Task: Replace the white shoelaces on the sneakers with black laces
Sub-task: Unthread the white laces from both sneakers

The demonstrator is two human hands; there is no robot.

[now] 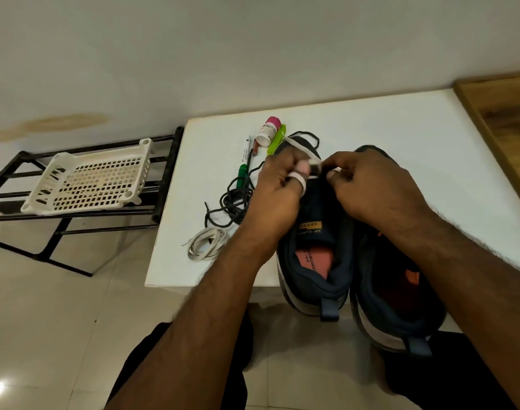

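Two dark sneakers stand side by side at the near edge of the white tabletop [371, 128]. Over the left sneaker [312, 261], the left hand [275, 190] and right hand [368, 184] each pinch the white lace [304, 155]. A black lace [235, 199] and a removed white lace bundle [205, 244] lie left of the sneakers.
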